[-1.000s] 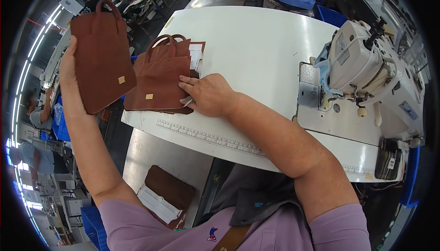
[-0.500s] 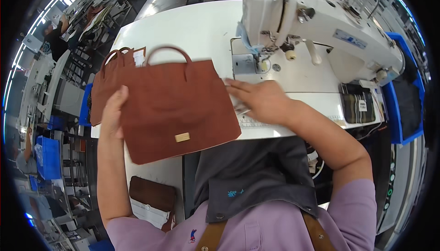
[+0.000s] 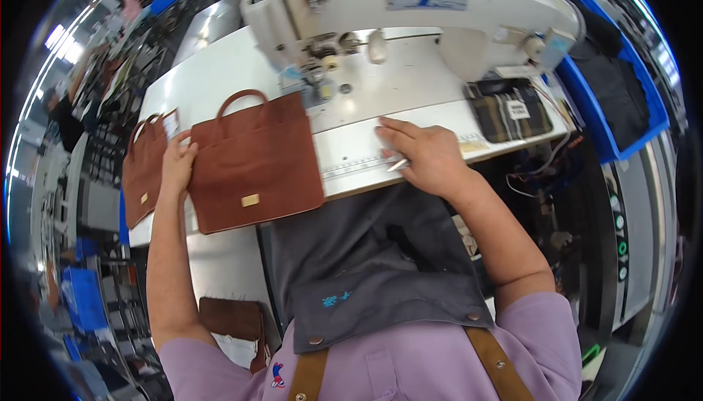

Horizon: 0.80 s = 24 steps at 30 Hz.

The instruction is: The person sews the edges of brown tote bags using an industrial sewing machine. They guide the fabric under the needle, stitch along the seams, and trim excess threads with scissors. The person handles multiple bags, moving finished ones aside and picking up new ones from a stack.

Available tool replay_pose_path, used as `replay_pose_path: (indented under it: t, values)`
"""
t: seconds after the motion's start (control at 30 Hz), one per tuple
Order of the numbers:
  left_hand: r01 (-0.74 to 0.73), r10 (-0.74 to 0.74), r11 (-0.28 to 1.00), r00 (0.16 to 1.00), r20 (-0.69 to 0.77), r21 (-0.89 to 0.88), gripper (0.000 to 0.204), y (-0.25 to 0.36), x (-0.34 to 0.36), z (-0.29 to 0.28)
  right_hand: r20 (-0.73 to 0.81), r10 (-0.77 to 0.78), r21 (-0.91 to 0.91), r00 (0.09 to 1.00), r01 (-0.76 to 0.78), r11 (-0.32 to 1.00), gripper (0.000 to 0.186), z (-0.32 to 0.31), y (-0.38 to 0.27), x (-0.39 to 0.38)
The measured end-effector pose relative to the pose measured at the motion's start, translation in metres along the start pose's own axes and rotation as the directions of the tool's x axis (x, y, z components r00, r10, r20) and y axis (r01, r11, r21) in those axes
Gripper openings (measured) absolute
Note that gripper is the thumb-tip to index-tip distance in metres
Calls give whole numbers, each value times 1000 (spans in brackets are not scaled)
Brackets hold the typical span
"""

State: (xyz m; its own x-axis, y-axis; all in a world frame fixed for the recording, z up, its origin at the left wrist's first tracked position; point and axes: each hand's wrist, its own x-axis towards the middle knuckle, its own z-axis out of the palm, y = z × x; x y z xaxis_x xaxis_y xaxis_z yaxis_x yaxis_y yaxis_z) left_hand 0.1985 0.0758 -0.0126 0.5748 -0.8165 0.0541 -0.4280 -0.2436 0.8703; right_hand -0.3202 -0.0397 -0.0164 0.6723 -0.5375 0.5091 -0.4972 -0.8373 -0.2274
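A reddish-brown handbag point(image 3: 256, 156) with a small gold plate lies at the table's front left, its lower edge overhanging. My left hand point(image 3: 178, 166) closes on its left edge, the fingers partly hidden. Just beyond that hand lies a second brown handbag point(image 3: 143, 174), with a white tag by its handle. My right hand point(image 3: 432, 158) is over the table's front strip, right of the bag and apart from it. Its fingers are closed round a slim tool with a pale, pointed end point(image 3: 398, 165); most of the tool is hidden in the palm.
A white sewing machine point(image 3: 417, 5) spans the back of the white table point(image 3: 212, 57). A ruler strip point(image 3: 355, 167) runs along the front edge. Right are a striped pouch point(image 3: 510, 112) and a blue bin point(image 3: 622, 93) with dark cloth. A brown piece point(image 3: 231, 318) lies low at left.
The view has swung right. The handbag has been lowered onto the table beside the second bag. My right hand has come away from its right edge and now is apart from it.
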Motion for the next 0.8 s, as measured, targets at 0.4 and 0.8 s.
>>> replay_pose_path:
  t: [0.4,0.8]
  values:
    - [-748,635,576,663,397,329,36,119,-59,161,135,29,35,990,-34,999,52,-15,0,3]
    - [-660,545,706,738,397,257,29,121,-49,175,216,-116,208,969,71,976,32,3,13,58]
